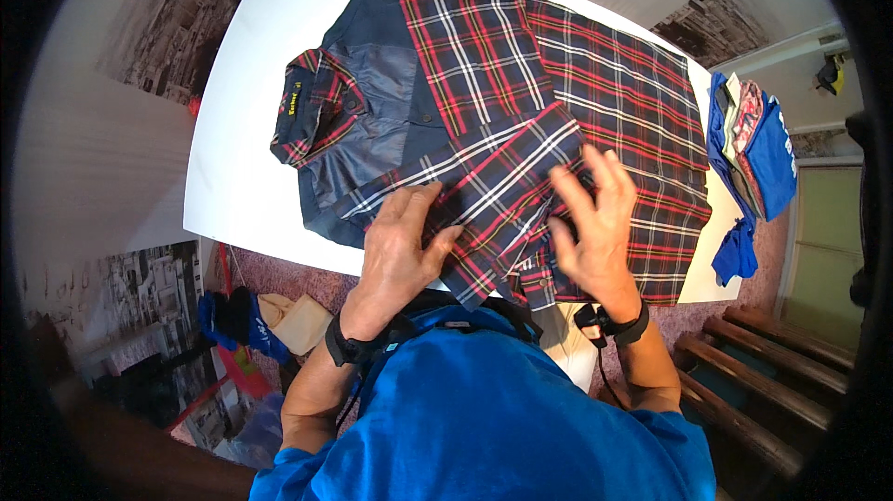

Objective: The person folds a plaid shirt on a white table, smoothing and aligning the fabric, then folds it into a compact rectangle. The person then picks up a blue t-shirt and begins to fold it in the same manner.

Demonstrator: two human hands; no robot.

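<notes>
A plaid button-up shirt (628, 103) in navy, red, white and yellow is spread on a white table (237, 166). Its collar (300, 110) points left and the hem lies to the right. Plain dark fabric (377, 68) shows around the collar. A sleeve (516, 166) is folded across the near half of the shirt, and its buttoned cuff (537, 285) lies by the near edge. My left hand (401, 246) rests on the sleeve's left part, thumb spread from the fingers. Slightly blurred, my right hand (596, 229) hovers at or just touches the fabric right of the sleeve, fingers apart.
Folded clothes (753, 145) are stacked at the table's right end, with a blue cloth (736, 250) hanging near its corner. Wooden slats (760, 368) stand at the lower right. More garments (272, 323) lie below the table on the left.
</notes>
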